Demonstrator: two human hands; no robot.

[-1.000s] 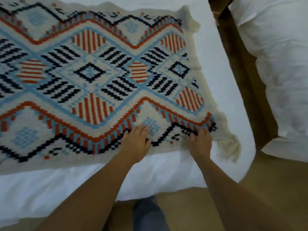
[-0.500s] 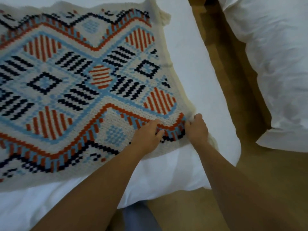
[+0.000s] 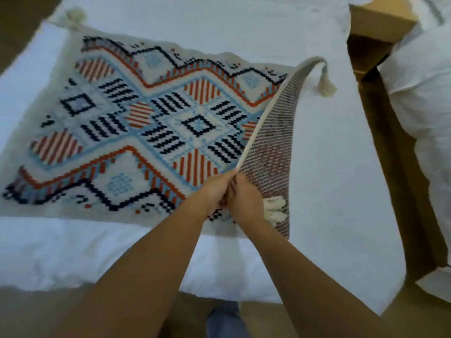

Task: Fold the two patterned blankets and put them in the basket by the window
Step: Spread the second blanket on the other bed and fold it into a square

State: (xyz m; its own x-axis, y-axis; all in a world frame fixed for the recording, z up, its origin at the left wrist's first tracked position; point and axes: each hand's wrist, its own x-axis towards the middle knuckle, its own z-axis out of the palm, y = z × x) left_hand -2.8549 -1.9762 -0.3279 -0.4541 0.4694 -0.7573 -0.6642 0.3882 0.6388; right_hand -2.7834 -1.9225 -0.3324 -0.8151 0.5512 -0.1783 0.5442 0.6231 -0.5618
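Observation:
A patterned blanket (image 3: 136, 132), cream with orange, blue and black diamonds and tassels at its corners, lies spread on a white bed (image 3: 324, 167). Its right edge is lifted and curled over, showing the dull striped underside (image 3: 273, 142). My left hand (image 3: 214, 191) and my right hand (image 3: 244, 198) sit side by side at the near right corner, both gripping that raised edge. A white tassel (image 3: 274, 209) hangs just right of my right hand. Only this one blanket is in view; no basket or window shows.
A second white bed or duvet (image 3: 424, 118) lies to the right across a narrow strip of wooden floor (image 3: 390, 154). A wooden bedside unit (image 3: 375, 28) stands at the top right. My trouser leg (image 3: 224, 320) is at the bed's near edge.
Both hands closed on the blanket's near right corner and lifted the right edge up, turning it over toward the left so the underside now shows. The view has swung left.

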